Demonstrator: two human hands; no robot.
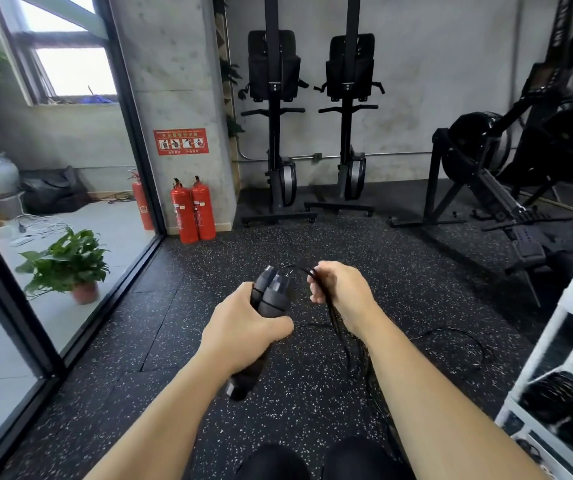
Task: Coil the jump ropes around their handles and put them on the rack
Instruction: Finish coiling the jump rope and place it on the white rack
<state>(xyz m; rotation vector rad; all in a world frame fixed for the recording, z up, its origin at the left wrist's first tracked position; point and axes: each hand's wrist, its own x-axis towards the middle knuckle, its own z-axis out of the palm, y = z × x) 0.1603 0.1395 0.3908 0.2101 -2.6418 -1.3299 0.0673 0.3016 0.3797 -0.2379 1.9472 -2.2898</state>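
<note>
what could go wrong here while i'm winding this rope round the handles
1. The thin black rope trails slack over the speckled rubber floor, one loop lying near the white metal rack; it might tangle or snag as it is drawn in.
2. The left hand grips both black padded handles together; if they shift apart, the coil may loosen.
3. The right hand pinches several strands, which may twist.

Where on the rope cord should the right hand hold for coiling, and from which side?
Probably the cord just past the handles, from the right: it leaves their top ends and hangs slack there, while the left hand covers their middle.
</note>
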